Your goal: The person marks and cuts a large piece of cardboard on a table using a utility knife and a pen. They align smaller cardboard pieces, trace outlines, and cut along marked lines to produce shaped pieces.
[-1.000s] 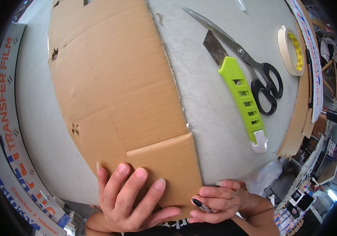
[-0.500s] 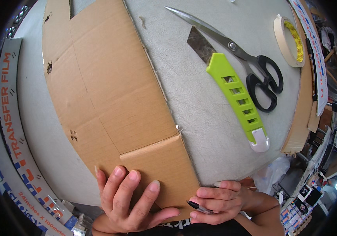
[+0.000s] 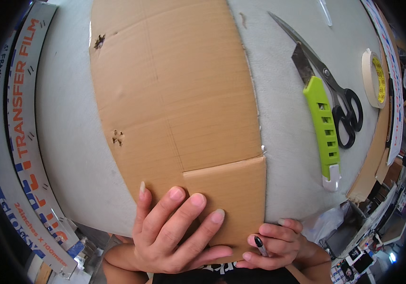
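Observation:
A long brown cardboard sheet (image 3: 207, 104) runs from the far edge toward me. Its near right part is a flap (image 3: 236, 189) set off by a crease and a cut. My left hand (image 3: 179, 232) lies on the near end, fingers spread over the cardboard and thumb stretched along the flap's near edge. Closed around a black-tipped pen (image 3: 261, 245), my right hand (image 3: 279, 241) is at the flap's near right corner. The pen's tip points up and away from me. A faint drawn line runs lengthwise down the sheet, and ragged holes mark its left side.
Right of the cardboard, a green utility knife (image 3: 326, 128) with its blade out lies against black-handled scissors (image 3: 345, 104). Farther right is a masking tape roll (image 3: 372, 78). Long printed boxes (image 3: 25, 118) line the left side. A clear plastic bag (image 3: 324, 222) hangs near the right front edge.
The view has shifted, so the cardboard, knife and scissors appear farther right. Both hands keep their places on the cardboard, and the pen in my right hand now points more upright.

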Demonstrator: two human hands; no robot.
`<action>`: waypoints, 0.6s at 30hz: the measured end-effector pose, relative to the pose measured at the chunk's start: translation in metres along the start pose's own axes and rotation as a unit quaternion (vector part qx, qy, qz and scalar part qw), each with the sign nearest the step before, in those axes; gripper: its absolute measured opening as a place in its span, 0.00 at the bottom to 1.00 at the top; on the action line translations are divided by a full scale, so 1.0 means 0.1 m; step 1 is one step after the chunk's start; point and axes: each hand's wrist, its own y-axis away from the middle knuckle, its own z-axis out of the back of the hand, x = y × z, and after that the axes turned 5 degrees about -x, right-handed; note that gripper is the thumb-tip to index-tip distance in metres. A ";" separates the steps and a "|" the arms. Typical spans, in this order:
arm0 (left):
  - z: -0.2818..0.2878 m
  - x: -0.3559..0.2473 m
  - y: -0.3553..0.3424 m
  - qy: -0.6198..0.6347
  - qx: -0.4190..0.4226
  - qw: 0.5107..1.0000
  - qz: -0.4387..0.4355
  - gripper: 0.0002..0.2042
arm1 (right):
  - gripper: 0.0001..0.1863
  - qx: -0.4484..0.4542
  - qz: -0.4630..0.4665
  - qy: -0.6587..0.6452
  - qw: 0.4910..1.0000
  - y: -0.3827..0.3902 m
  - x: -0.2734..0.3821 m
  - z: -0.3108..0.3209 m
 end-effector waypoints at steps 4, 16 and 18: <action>0.00 0.02 -0.02 0.002 -0.013 1.000 -0.009 0.36 | 0.26 0.019 -0.002 0.006 1.000 0.03 0.01 0.02; -0.03 0.01 -0.04 0.038 -0.035 0.998 0.022 0.31 | 0.20 -0.017 -0.060 -0.002 0.998 0.02 0.12 -0.01; -0.03 0.00 -0.04 0.044 -0.045 0.998 0.023 0.31 | 0.21 -0.015 -0.074 -0.008 0.997 0.02 0.14 0.00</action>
